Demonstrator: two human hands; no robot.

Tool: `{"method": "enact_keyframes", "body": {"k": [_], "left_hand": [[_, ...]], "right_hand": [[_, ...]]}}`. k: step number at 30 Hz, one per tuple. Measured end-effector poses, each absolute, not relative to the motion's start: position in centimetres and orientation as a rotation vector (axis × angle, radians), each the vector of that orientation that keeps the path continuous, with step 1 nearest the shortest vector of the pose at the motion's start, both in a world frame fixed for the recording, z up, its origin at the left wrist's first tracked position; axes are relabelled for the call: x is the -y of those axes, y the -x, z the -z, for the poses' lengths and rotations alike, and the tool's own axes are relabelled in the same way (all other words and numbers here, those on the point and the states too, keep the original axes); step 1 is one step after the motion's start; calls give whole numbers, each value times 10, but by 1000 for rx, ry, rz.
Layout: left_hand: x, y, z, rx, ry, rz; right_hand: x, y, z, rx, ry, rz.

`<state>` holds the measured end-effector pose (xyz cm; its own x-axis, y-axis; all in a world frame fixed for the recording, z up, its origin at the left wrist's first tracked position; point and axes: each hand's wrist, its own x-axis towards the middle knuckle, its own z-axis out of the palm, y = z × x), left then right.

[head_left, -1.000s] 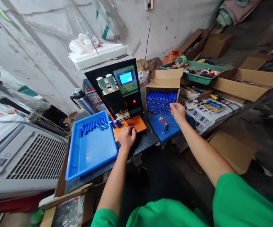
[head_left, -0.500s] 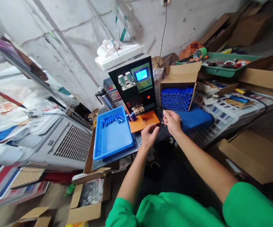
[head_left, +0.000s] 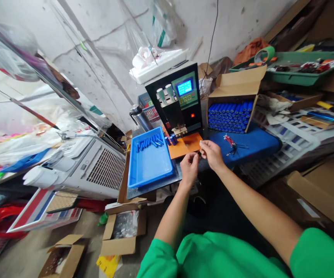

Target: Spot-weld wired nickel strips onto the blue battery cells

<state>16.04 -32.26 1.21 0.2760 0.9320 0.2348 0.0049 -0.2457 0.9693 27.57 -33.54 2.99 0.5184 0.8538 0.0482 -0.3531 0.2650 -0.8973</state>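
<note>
My left hand and my right hand are close together above the table's front edge, thumbs and fingers pinched. Between their fingertips is a small wire lead, mostly hidden, with a pale tip by the right fingers. Just beyond them lies an orange board at the foot of a black spot welder with a lit screen. Blue cylindrical battery cells stand upright on the board's left side. Right of my right hand, a bundle of red and black wire leads lies on a blue cloth.
A blue tray with several blue cells stands left of the board. An open carton full of blue cells sits right of the welder. Behind the tray is a flask. A green tray lies farther right.
My left hand has closed and come up to my right hand, so the fingertips now nearly meet. The view has shifted left, and the wire bundle now shows beside my right hand.
</note>
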Motion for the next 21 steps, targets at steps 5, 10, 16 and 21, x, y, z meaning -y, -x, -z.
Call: {"method": "enact_keyframes", "body": {"k": [5, 10, 16, 21], "left_hand": [[312, -148, -21, -873, -1512, -1010], [301, -138, -27, -870, -1602, -841], [293, -128, -23, -880, -1709, -726], [247, -110, -29, -1257, -1669, -1314]], "right_hand": [[341, -287, -27, 942, 1053, -874], [341, -290, -23, 1101, 1079, -913], [340, -295, -15, 1185, 1149, -871], [341, -299, -3, 1045, 1164, -891]]}}
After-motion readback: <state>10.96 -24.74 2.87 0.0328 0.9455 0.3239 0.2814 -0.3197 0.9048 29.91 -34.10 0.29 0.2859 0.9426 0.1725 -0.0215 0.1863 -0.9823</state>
